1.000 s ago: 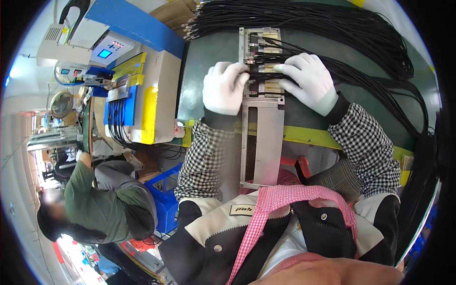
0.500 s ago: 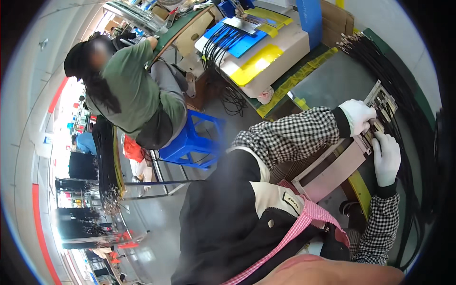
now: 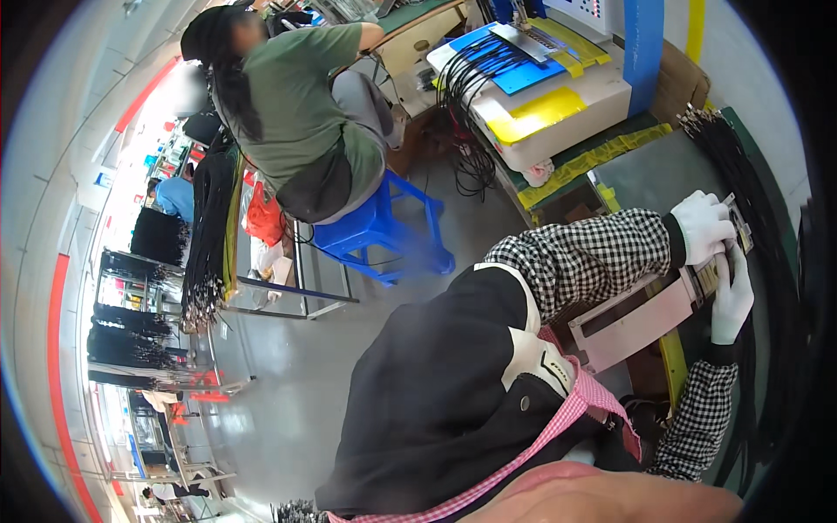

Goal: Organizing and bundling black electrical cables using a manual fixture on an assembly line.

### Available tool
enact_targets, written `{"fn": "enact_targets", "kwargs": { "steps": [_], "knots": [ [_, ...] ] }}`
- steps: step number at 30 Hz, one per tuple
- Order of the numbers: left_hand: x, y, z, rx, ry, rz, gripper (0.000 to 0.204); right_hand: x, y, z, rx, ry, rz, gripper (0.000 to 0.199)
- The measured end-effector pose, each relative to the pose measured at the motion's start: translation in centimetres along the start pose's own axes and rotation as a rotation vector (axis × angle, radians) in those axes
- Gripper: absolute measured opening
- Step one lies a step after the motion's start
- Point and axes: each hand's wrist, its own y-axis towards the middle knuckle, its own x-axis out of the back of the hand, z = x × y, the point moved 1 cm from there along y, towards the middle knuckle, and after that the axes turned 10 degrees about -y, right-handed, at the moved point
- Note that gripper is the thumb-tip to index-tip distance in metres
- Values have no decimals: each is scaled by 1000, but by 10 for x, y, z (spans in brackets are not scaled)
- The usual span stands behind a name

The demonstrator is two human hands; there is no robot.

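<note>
Cables (image 3: 739,164) lie on table (image 3: 641,166), beyond frame (image 3: 638,328) | machine (image 3: 577,112) is at left of frame | another person (image 3: 305,113) sits on stool (image 3: 370,222)

floor (image 3: 288,383): gray, shiny | stool (image 3: 364,235): blue, on floor | wall (image 3: 751,87): pale

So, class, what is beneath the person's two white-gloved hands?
A metal fixture. Parts of it show past the left hand and right hand; the section directly beneath them, and anything set in it, is covered.
</note>
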Motion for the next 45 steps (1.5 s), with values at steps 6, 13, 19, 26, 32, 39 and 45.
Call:
{"fn": "enact_targets", "kwargs": {
  "steps": [6, 13, 19, 26, 32, 39, 45],
  "knots": [
    [17, 1, 0, 207, -52, 61, 11, 10, 4, -34, -48, 82, 145, 29],
    [-5, -9, 7, 342, -343, 412, 13, 52, -21, -27, -291, 346, 374, 22],
    [27, 16, -1, 141, -89, 463, 16, 27, -23, -10, 56, -27, 140, 22],
    [7, 6, 24, 83, -208, 320, 14, 21, -17, -25, 92, -522, -155, 14],
    [33, -1, 21, 241, -404, 488, 26, 29, -26, -11, 84, -268, -99, 13],
    [52, -9, 16, 594, -693, 463, 34, 26, -31, -4, 68, -238, -95, 16],
    [53, -8, 16, 534, -637, 497, 36, 26, -28, -2, 61, -197, -102, 16]
  ]
}}
